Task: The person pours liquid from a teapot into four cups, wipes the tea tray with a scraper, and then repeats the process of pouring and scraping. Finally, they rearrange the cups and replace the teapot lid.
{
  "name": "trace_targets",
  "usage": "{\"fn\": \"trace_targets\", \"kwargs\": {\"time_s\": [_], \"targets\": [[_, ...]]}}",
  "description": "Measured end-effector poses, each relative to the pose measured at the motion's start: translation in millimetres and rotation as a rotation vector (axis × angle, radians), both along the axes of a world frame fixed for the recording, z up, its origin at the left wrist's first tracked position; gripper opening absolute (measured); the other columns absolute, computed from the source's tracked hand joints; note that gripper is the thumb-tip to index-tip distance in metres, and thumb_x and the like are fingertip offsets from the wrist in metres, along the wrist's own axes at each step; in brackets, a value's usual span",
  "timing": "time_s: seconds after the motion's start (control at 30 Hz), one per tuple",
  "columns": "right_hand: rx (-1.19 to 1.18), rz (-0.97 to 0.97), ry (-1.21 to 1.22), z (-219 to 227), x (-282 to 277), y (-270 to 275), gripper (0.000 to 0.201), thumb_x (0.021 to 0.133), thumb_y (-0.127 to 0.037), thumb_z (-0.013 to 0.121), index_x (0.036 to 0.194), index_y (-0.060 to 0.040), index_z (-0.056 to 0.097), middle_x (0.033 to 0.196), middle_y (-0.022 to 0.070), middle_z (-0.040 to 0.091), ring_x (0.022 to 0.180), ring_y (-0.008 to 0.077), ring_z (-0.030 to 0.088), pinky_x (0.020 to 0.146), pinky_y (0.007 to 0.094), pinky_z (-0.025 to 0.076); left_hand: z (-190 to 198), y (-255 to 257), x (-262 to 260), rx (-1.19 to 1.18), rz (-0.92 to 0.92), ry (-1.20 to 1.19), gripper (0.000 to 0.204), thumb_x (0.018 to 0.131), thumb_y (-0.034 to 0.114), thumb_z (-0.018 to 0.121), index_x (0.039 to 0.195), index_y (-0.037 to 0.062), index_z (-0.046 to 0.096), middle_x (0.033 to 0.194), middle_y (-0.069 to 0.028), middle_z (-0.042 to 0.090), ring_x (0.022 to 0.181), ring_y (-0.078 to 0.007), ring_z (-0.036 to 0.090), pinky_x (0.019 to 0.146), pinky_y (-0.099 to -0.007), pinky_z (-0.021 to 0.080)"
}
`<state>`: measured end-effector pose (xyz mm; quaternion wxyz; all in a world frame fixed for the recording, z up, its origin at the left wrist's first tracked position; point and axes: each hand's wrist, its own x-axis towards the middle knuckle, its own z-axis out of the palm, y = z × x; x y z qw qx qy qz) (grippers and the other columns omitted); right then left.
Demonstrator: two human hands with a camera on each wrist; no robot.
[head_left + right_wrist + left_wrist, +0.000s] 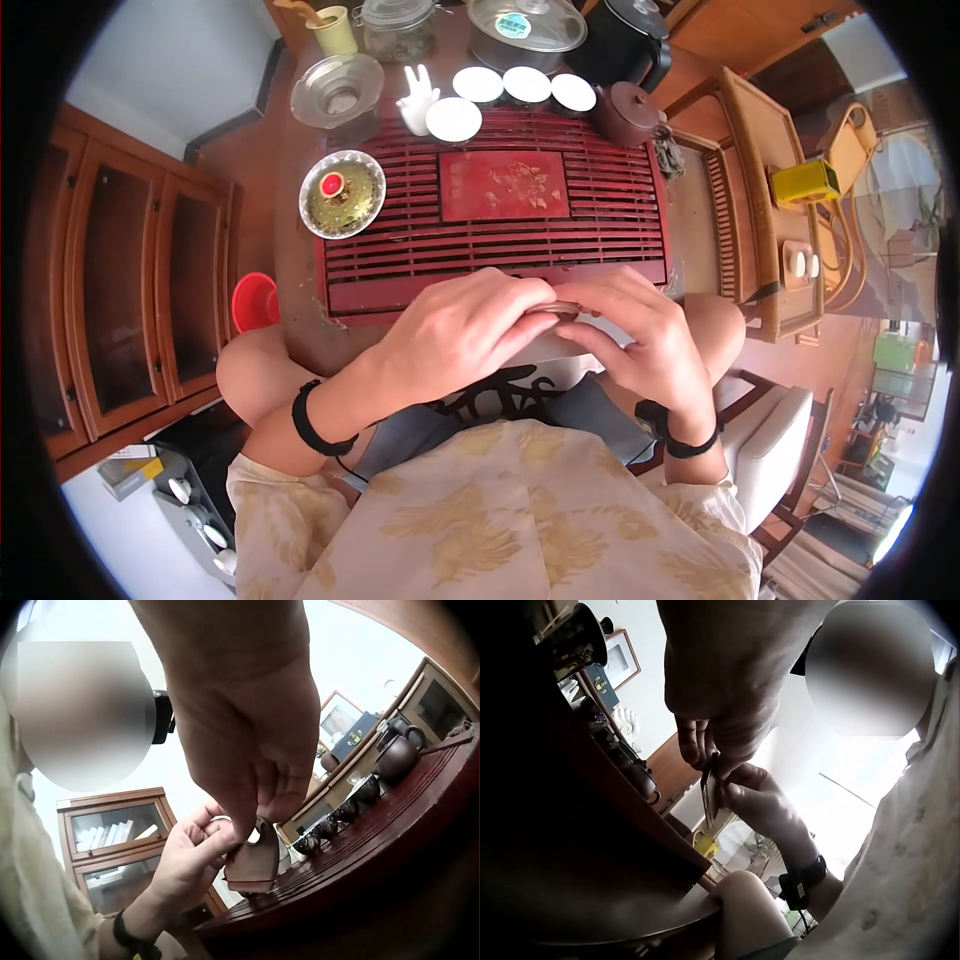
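One flat brown piece, notched at one end, pinched between two hands just off the front edge of a tea tray.
From my end I see the flat brown piece [253, 864] hanging with its long axis near upright, the notched end up at the fingertips and the straight, banded end pointing down; its material I cannot tell. The left hand [462, 322] and the right hand [640, 335] both grasp it by thumb and fingers, meeting near the near side of the one red slatted tea tray [490, 290]. Beyond, I count four cups [453, 120] with white insides, one brown teapot [630, 112], one white hand-shaped figure [418, 100] and, at the tray's left, one round patterned dish [362, 205] with a red centre.
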<state>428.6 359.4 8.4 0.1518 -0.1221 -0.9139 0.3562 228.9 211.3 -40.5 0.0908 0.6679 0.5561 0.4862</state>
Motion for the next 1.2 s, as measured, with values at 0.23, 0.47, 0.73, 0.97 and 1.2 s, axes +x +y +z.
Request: {"fn": "trace_targets", "kwargs": {"time_s": [0.23, 0.47, 0.73, 0.97, 1.2], "targets": [[-0.050, -0.045, 0.122, -14.5, -18.3, 11.8, 0.026, 0.089, -0.007, 0.088, 0.113, -0.0027, 0.079, 0.097, 0.0112, 0.077, 0.088, 0.0287, 0.073, 0.077, 0.0393, 0.060, 1.0, 13.2, -10.9, 0.074, 0.036, 0.105, 0.031, 0.090, 0.005, 0.088, 0.117, 0.0007, 0.076, 0.094, -0.0120, 0.074, 0.079, -0.0274, 0.071, 0.068, -0.0392, 0.058], [-0.096, 0.083, 0.249, 10.4, -50.9, 57.9, 0.035, 0.088, -0.008, 0.085, 0.120, -0.0001, 0.073, 0.095, 0.0172, 0.077, 0.089, 0.0330, 0.077, 0.080, 0.0429, 0.062, 29.5, 23.6, -10.4, -0.271, 0.232, -0.044, 0.020, 0.093, 0.010, 0.088, 0.108, 0.0018, 0.077, 0.090, -0.0105, 0.074, 0.070, -0.0209, 0.069, 0.063, -0.0345, 0.056], [-0.508, -0.335, 0.470, 9.7, -64.6, 173.0, 0.021, 0.110, -0.019, 0.074, 0.120, 0.0004, 0.076, 0.097, -0.0010, 0.076, 0.082, 0.0044, 0.066, 0.073, 0.0218, 0.053, 27.2, 38.6, -30.0, -0.184, 0.447, 0.339, 0.011, 0.097, 0.003, 0.080, 0.099, -0.0005, 0.071, 0.087, -0.0126, 0.075, 0.068, -0.0245, 0.072, 0.063, -0.0372, 0.058], [-0.427, -0.343, 0.559, -17.3, -42.8, 171.4, 0.018, 0.110, -0.015, 0.074, 0.114, 0.0021, 0.077, 0.094, -0.0006, 0.077, 0.083, 0.0047, 0.068, 0.074, 0.0215, 0.054, 20.3, 49.6, -34.1, -0.369, 0.634, 0.407, 0.013, 0.096, 0.008, 0.082, 0.093, 0.0005, 0.072, 0.078, -0.0148, 0.075, 0.067, -0.0297, 0.074, 0.064, -0.0413, 0.057], [-0.390, -0.361, 0.500, 5.4, -40.0, 160.3, 0.019, 0.109, -0.014, 0.074, 0.111, 0.0047, 0.077, 0.087, 0.0007, 0.077, 0.078, 0.0039, 0.067, 0.070, 0.0221, 0.053, 4.6, 54.8, -45.5, -0.436, 0.677, 0.455, 0.016, 0.094, 0.011, 0.083, 0.090, 0.0004, 0.072, 0.076, -0.0158, 0.074, 0.066, -0.0316, 0.074, 0.063, -0.0431, 0.056]]}}
